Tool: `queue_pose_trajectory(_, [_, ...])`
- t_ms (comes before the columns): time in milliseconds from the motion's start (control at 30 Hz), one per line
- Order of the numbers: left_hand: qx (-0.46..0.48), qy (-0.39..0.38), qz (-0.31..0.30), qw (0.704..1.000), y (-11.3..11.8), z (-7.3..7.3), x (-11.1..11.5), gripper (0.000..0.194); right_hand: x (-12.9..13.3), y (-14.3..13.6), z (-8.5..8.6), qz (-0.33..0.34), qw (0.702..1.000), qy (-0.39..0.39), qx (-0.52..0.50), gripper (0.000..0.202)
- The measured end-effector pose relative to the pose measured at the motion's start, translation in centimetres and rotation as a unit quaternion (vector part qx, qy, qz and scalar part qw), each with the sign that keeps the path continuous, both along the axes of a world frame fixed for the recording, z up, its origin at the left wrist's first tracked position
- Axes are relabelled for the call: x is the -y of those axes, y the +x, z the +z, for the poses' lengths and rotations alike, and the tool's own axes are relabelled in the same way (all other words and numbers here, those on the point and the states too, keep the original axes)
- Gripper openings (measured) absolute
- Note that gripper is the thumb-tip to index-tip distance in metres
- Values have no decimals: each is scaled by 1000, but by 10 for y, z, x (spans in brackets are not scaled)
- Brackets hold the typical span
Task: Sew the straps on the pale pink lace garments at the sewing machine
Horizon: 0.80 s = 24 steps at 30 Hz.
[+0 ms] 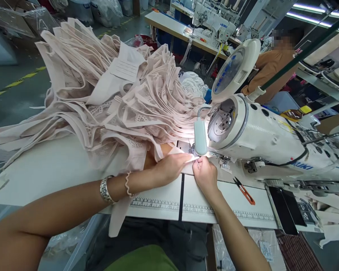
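Pale pink fabric [192, 158] is pinched between my two hands just in front of the sewing machine [240, 124]. My left hand [171, 169] is closed on the fabric from the left, its fingertips close to the needle area. From the right, my right hand [205, 174] pinches the fabric's edge near the presser foot; its fingertips partly cover the piece. A big heap of lace-trimmed pale pink garment pieces [155, 101] lies left of and behind the machine head. Part of one piece [118, 218] hangs over the table's front edge beneath my left forearm.
Orange thread snips [245, 191] lie right of my right hand. A printed ruler [158, 204] runs along the table's front edge. The small lamp [200, 136] hangs beside the needle. Another person [274, 64] sits behind the machine, near a second sewing machine [211, 22].
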State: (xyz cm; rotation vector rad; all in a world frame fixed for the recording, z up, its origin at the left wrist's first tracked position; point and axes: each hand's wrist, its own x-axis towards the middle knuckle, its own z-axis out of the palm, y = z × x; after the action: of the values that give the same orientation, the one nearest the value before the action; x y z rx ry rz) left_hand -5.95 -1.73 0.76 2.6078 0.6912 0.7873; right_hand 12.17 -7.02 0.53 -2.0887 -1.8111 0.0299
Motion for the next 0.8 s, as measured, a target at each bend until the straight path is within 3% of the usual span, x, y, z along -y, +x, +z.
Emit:
queue_pose_trajectory(133, [-26, 67, -52, 996, 4, -11, 13, 40, 3, 2, 0, 14, 999, -1, -42, 6])
queue_pose_trajectory(333, [-118, 186, -30, 975, 3, -12, 15, 41, 3, 4, 2, 15, 999, -4, -41, 14])
queue_pose_trajectory(600, [-134, 229, -14, 964, 4, -8, 18, 38, 2, 4, 7, 44, 998, -7, -44, 19])
queue_pose_trajectory(800, [-146, 264, -20, 953, 7, -6, 14, 36, 9, 23, 16, 156, 981, -53, -106, 18])
